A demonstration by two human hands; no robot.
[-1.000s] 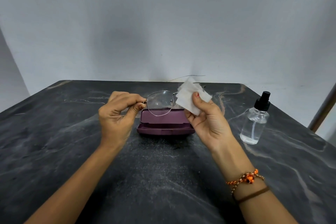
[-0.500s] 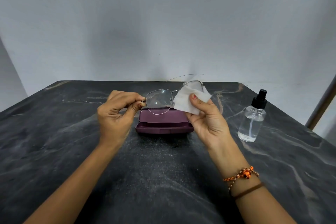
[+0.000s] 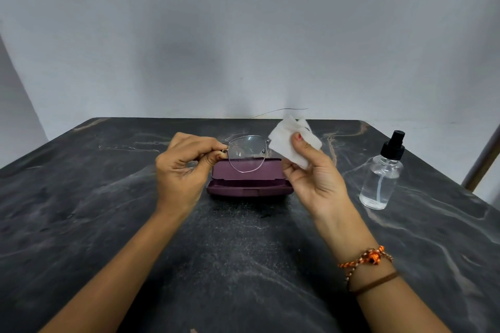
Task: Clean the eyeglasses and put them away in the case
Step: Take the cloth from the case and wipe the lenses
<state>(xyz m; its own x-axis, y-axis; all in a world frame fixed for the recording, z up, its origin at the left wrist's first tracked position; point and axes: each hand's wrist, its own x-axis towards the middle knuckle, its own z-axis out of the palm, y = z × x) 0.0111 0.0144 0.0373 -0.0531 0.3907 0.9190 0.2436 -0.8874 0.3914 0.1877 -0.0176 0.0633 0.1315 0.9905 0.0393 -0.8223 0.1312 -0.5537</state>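
Thin metal-rimmed eyeglasses (image 3: 246, 153) hang in the air above the open maroon case (image 3: 249, 186). My left hand (image 3: 184, 167) pinches the frame at its left hinge. My right hand (image 3: 313, 176) holds a folded white tissue (image 3: 293, 140) pressed over the right lens, thumb on the near side. That lens is hidden by the tissue. One temple arm sticks up and back behind the tissue. The case lies on the dark marble table (image 3: 108, 224), its lid up toward the far side, nothing seen inside.
A clear spray bottle (image 3: 382, 174) with a black pump top stands on the table to the right of my right hand. The table's far edge meets a pale wall. A slanted brown post (image 3: 481, 159) shows at the right border.
The tissue has slid up and back across the right lens under my right thumb. My left hand has kept its grip on the frame. The view shifted slightly.
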